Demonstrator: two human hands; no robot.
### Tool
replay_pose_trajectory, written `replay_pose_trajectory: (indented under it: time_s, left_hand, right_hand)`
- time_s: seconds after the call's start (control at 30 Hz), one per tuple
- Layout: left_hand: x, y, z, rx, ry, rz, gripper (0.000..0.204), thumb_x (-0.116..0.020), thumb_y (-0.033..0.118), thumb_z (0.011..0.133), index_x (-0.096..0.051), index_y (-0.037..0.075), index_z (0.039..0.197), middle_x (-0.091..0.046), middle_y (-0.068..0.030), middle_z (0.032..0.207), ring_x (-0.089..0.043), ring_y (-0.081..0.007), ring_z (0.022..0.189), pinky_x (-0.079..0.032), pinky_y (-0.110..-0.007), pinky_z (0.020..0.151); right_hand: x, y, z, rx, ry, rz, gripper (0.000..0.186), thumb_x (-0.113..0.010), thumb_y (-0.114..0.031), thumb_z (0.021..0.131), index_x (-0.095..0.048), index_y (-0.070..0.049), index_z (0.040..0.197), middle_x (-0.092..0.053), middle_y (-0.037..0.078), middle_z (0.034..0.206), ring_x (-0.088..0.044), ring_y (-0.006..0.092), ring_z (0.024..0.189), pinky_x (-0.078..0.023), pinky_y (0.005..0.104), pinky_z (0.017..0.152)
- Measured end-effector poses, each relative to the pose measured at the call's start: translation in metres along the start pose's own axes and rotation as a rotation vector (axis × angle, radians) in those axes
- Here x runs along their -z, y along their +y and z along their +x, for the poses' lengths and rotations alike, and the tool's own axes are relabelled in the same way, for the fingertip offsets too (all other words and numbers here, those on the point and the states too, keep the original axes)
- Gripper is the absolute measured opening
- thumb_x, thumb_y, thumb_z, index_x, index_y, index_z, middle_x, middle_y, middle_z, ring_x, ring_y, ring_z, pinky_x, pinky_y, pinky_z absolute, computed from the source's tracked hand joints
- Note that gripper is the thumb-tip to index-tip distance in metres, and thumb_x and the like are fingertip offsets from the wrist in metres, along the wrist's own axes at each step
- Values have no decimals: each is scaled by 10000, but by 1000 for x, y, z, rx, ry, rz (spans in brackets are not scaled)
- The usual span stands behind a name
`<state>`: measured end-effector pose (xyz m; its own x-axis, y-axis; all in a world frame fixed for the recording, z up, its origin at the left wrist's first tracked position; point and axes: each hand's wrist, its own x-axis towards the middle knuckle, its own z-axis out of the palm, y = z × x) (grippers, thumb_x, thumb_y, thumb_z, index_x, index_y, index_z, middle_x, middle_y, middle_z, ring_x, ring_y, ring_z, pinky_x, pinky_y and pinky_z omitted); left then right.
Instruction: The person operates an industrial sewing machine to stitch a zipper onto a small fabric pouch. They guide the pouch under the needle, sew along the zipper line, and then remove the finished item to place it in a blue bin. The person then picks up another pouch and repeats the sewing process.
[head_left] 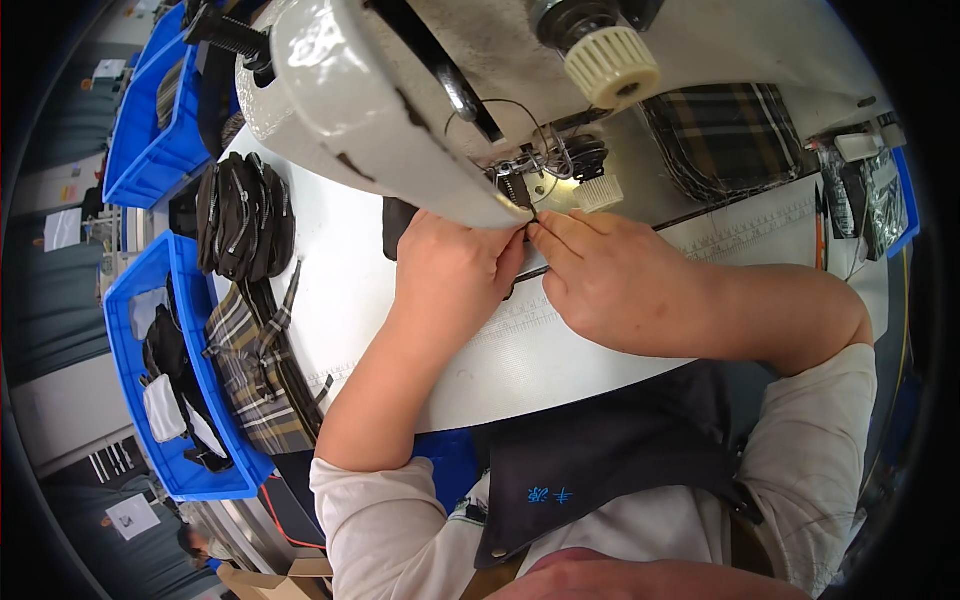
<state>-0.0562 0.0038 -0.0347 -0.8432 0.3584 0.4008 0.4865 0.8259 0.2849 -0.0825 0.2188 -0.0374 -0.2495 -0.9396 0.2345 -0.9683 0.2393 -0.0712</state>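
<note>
A white sewing machine (330,110) leans over the work, its needle area (515,180) right in front of my fingertips. My left hand (452,265) is closed on a piece of dark fabric (400,228), part of which shows to the left of the hand. Close beside it, my right hand (620,285) pinches the edge of the same dark work between thumb and fingers, just below the needle area. Most of the piece is hidden by my hands and the machine head. A dark plaid panel (725,140) with rounded, frayed edges lies on the machine bed to the right.
At the left edge stand a stack of dark zippered pouches (245,215) and plaid fabric pieces (255,370). Blue bins (235,478) hold dark parts farther left. Ruler markings (740,232) run across the white table (470,395). Packets fill a blue tray (910,205) at far right.
</note>
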Motion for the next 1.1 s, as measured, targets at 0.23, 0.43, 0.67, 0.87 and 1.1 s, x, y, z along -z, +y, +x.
replay_pose_trajectory:
  time_s: [0.23, 0.43, 0.67, 0.87, 1.1]
  left_hand:
    - [-3, 4, 2, 47, -2, -46, 141, -807, 35, 796, -765, 70, 926, -728, -46, 882, -687, -280, 743, -561, -366, 631]
    - [-1, 6, 3, 127, -19, -38, 111, -791, 56, 833, -766, 58, 942, -740, -73, 883, -706, -296, 752, -571, -375, 650]
    - [1, 7, 2, 213, -60, -82, 105, -777, 64, 859, -764, 50, 962, -744, -97, 894, -717, -312, 760, -575, -378, 673]
    - [4, 7, -1, 318, -72, -191, 103, -785, 51, 842, -748, 55, 938, -741, -83, 908, -707, -311, 794, -561, -372, 689]
    - [3, 4, 2, 33, -46, 68, 150, -815, 22, 770, -730, 77, 879, -718, -48, 863, -669, -262, 775, -512, -362, 733]
  right_hand:
    - [2, 0, 0, -19, -19, 1, 232, -683, -136, 739, -720, 51, 872, -738, 269, 1156, -694, 360, 1110, -573, 418, 917]
    - [-3, 0, 2, -39, 60, -69, 168, -691, -122, 738, -706, 28, 811, -731, 226, 1063, -682, 317, 1007, -560, 398, 842]
    - [-2, 8, 5, 3, 137, -29, 110, -703, -128, 759, -694, -22, 789, -682, 97, 826, -623, 228, 830, -512, 348, 700]
    - [-5, 5, 5, 28, 174, -164, 129, -707, -139, 744, -699, -30, 813, -629, 47, 745, -591, 215, 815, -465, 329, 682]
    - [-2, 4, 2, 51, 100, -210, 205, -710, -154, 754, -717, -2, 892, -635, 60, 778, -587, 215, 832, -435, 333, 699]
